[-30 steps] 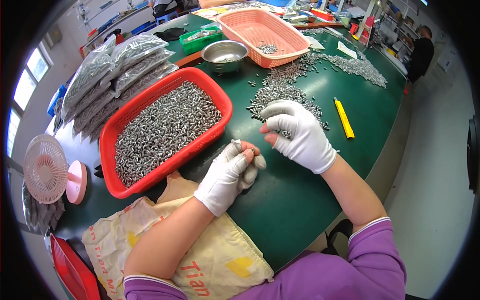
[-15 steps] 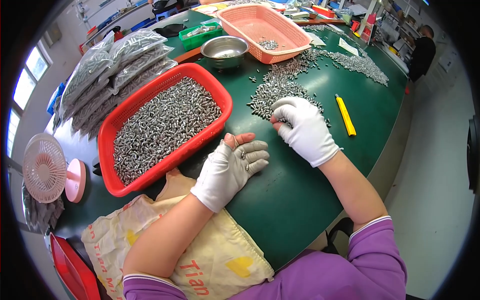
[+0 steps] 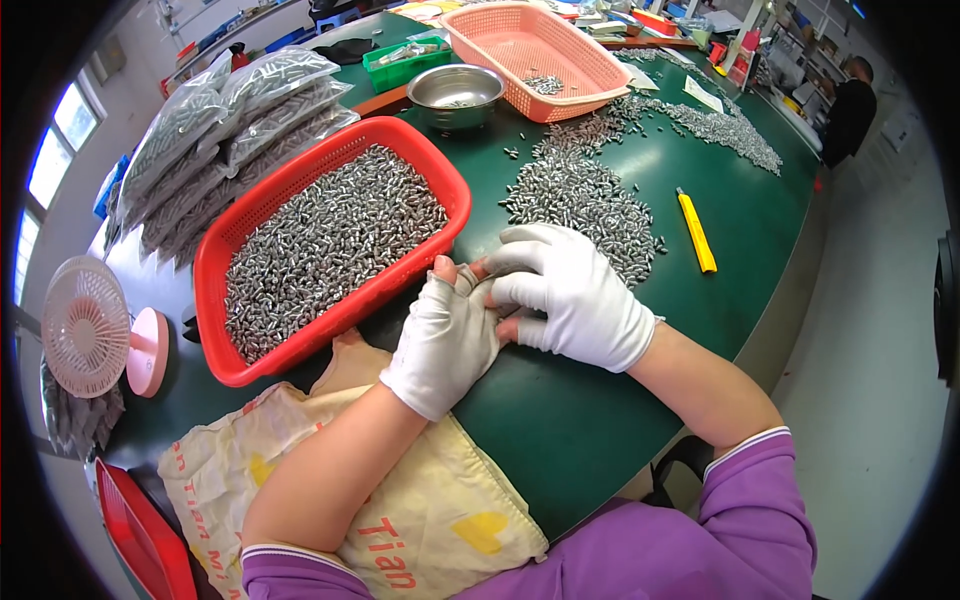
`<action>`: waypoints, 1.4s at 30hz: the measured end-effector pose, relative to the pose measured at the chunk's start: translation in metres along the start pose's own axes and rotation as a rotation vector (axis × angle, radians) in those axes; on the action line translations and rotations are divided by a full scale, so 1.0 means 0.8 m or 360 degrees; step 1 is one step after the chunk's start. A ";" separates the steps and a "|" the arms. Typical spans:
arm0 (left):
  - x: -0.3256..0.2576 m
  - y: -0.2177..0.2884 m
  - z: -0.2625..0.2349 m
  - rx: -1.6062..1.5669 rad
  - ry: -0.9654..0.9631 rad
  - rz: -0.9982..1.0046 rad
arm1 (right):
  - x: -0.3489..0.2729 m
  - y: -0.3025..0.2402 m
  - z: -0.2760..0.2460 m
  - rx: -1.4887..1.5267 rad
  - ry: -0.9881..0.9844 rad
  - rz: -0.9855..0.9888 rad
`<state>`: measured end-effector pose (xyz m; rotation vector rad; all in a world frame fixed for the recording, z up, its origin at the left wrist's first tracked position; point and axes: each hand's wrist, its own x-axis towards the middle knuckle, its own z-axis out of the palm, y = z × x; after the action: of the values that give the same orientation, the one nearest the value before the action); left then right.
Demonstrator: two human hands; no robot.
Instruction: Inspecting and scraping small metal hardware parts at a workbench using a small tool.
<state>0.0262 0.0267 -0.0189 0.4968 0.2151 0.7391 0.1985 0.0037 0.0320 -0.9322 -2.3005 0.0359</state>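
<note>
While small metal pieces lie heaped on the green desk at one o'clock of the hands, left hand and right hand meet, fingers curled; whatever they pinch is hidden. Best kept low beside the red basket at ten o'clock.

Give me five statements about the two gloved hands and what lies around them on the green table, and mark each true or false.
1. The left hand and the right hand touch each other. True.
2. The red basket is empty. False: it is full of small metal pieces.
3. A yellow utility knife lies on the green table to the right of the hands. True.
4. The loose pile of metal pieces lies inside the pink basket. False: it lies on the table, beyond the right hand.
5. The metal bowl stands between the two baskets. True.
</note>
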 end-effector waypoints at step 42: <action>-0.010 0.001 0.016 0.0333 0.0047 -0.0042 | -0.021 0.025 -0.015 0.0424 0.0188 0.0483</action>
<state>0.0241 0.0172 -0.0074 0.6805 0.3279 0.7019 0.2267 0.0056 0.0271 -1.1000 -1.9698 0.3952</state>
